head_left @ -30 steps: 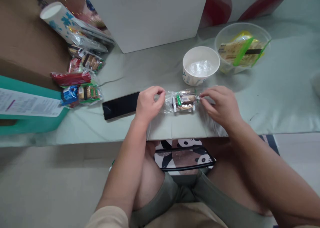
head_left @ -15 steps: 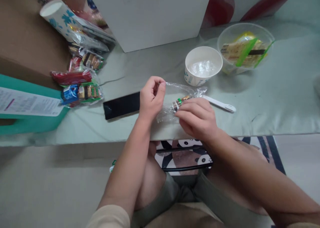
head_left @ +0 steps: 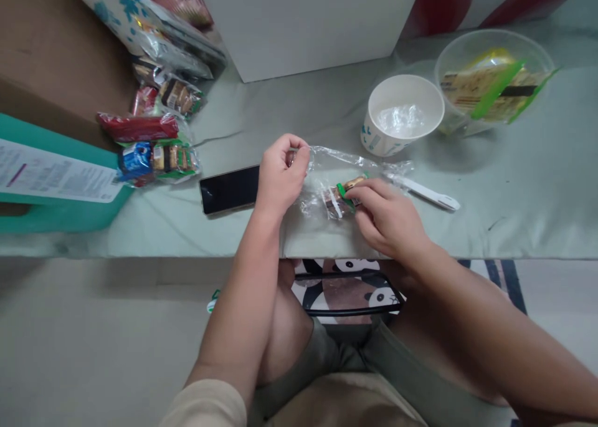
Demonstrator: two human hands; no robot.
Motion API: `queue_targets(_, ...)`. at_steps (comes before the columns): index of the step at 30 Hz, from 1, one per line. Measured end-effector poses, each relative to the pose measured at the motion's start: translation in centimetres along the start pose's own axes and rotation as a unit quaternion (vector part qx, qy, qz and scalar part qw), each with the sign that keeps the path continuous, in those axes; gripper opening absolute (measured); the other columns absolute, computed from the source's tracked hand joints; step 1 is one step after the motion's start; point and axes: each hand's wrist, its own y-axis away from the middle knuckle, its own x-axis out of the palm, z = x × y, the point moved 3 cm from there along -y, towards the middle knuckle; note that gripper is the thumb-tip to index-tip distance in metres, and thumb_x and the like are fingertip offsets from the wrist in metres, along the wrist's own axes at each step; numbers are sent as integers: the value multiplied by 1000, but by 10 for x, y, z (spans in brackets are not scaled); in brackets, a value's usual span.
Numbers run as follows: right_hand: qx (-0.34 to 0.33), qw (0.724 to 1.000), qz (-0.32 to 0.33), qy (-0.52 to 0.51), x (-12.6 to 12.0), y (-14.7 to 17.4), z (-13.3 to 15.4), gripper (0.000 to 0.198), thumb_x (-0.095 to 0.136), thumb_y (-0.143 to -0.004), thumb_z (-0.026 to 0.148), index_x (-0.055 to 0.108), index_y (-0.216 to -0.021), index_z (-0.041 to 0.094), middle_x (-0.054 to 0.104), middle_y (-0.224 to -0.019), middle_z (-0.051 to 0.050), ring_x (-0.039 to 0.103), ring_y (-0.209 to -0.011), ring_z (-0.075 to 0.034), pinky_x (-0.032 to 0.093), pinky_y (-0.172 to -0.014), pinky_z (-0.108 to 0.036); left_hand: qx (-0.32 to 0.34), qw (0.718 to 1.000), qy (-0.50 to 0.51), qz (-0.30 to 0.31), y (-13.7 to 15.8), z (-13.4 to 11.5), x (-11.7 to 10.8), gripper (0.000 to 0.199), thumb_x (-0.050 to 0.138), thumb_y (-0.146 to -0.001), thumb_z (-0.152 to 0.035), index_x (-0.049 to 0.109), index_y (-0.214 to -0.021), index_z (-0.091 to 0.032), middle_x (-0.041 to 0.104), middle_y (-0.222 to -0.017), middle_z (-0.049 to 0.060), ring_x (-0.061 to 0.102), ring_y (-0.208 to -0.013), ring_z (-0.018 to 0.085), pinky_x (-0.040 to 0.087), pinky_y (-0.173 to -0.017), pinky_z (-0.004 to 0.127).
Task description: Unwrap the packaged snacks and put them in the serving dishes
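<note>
My left hand (head_left: pixel 284 174) pinches the upper left edge of a clear plastic bag (head_left: pixel 348 158), thumb against curled fingers. At the bag's right side, my right hand (head_left: pixel 390 215) has its fingertips closed on a small snack packet (head_left: pixel 340 201) with green and white on its wrapper and brown pieces inside. The packet lies in or under the clear film; which of these I cannot tell. Partly behind my left hand lies a black phone (head_left: pixel 228 190). A white plastic utensil (head_left: pixel 432 194) rests just right of the bag, its left end overlapped by the film.
A paper bowl (head_left: pixel 402 112) with clear plastic inside stands behind the utensil. Right of it, a clear round tub (head_left: pixel 495 47) holds yellow and green packets. Wrapped snacks (head_left: pixel 161 156) pile at the left by a teal carrier (head_left: pixel 60 215). A white box (head_left: pixel 313 28) stands at the back.
My right hand has shifted slightly right, and more of the snack packet shows beside its fingertips. My left hand keeps its pinch on the bag. The whole view has moved slightly.
</note>
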Motion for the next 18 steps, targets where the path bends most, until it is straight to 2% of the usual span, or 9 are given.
queue_targets(4,33,998,10,49,0,1,-4,37,51,-88,11,69,-116,25,71,-123,-9,69,-95,-23,54,-73,-35,-1,1000,-28,13,1,0,2,15,60,-90,-19,58,-76,-23,45,-53,-6,37,-46,10,30,-48,26)
queue_targets(8,-2,987,54,151,6,0,-5,53,54,-85,7,62,-133,27,61,-143,-13,57,-127,-35,50,-97,-50,4,999,-16,28,3,-3,6,14,62,-90,-21,57,-76,-24,45,-54,-5,40,-48,10,31,-48,25)
queue_targets(11,-25,984,84,153,8,1,-3,58,57,-86,9,56,-141,28,58,-148,-13,48,-139,-38,44,-104,-53,-38,996,55,51,5,-6,12,16,64,-91,-26,55,-77,-24,43,-54,-6,38,-46,9,29,-44,25)
queue_targets(15,-21,986,108,123,5,0,-1,60,68,-85,25,54,-144,28,60,-140,-14,55,-124,-37,46,-100,-51,-105,980,151,71,8,-16,18,17,62,-94,-35,54,-84,-25,42,-56,-6,30,-40,7,24,-38,23)
queue_targets(18,-2,988,111,108,7,-3,-2,64,69,-85,29,53,-146,29,62,-128,-14,59,-111,-33,49,-93,-47,-129,974,176,63,10,-24,19,13,59,-97,-36,54,-89,-26,42,-60,-7,28,-38,6,21,-36,22)
